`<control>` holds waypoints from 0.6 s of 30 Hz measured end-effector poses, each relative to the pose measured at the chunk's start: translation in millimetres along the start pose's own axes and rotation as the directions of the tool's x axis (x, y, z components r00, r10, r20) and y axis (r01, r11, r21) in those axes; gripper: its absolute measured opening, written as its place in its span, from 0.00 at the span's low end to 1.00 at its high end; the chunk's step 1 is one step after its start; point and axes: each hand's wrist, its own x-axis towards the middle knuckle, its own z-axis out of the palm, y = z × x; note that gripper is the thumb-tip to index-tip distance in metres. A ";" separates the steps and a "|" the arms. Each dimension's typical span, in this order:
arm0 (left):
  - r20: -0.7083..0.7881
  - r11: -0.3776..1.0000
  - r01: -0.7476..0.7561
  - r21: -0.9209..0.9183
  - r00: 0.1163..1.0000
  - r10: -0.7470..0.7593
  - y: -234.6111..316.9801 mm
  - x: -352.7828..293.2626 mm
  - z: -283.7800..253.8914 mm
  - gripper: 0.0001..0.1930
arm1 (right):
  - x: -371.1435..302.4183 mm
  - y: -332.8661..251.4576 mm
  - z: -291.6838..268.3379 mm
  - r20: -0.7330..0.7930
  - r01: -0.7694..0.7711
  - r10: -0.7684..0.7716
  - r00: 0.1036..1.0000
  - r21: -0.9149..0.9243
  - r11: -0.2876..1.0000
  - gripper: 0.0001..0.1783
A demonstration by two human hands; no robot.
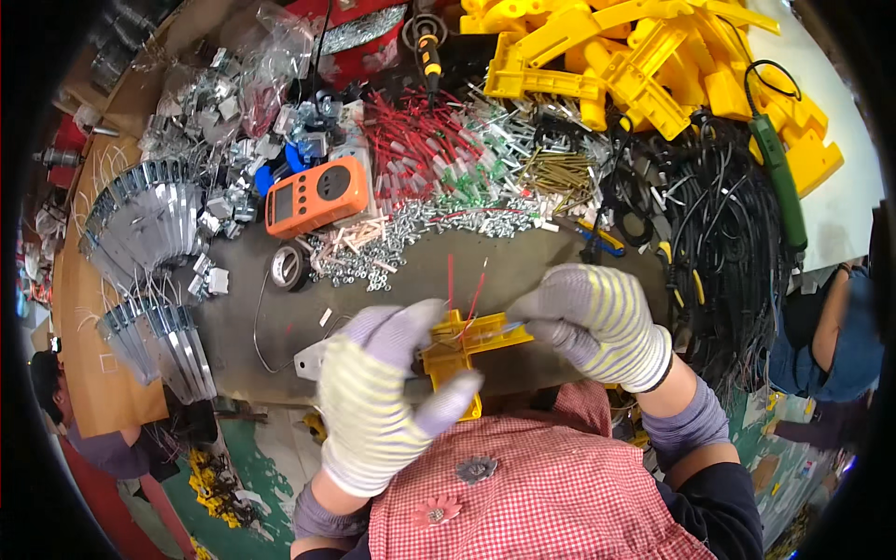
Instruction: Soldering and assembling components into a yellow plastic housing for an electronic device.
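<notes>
Evidently for a close view, the yellow housing (pixel 450 366) sits between both hands at the tabletop's (pixel 523 257) near edge. The left hand (pixel 378 397) has its thumb apart from its fingers at the housing's left; whether it grips cannot be told. The right hand (pixel 597 322) presses its fingertips together at the other end, blur hiding what they pinch. Red wires (pixel 451 280) rise from the housing, which acts as an open shell around them. Loose red leads (pixel 420 140) and black cables (pixel 719 215) lie sorted by kind toward the far and right edges, probably for easy reach. Near the far left corner slumps a clear bag (pixel 285 42), its contents unclear.
</notes>
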 end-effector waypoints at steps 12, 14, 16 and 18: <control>-0.057 0.825 0.166 -0.540 0.971 -0.233 -17.3 -73.9 10.5 0.04 | -9.7 26.1 -27.3 -0.124 -0.378 0.394 0.911 0.137 0.916 0.09; 0.316 0.818 0.379 -0.434 0.914 -0.256 -40.0 -82.5 -33.0 0.07 | -22.1 22.2 -20.3 -0.109 -0.201 0.221 0.969 0.173 0.964 0.10; 0.629 0.805 0.538 -0.248 0.722 -0.289 -59.6 -96.2 -85.0 0.12 | -4.4 12.5 -12.1 -0.018 -0.188 0.196 0.980 0.214 0.959 0.10; 0.607 0.877 0.476 0.070 0.677 -0.416 -73.4 -107.7 -79.9 0.15 | 1.1 13.0 -0.9 -0.051 -0.205 0.223 0.974 0.234 0.950 0.10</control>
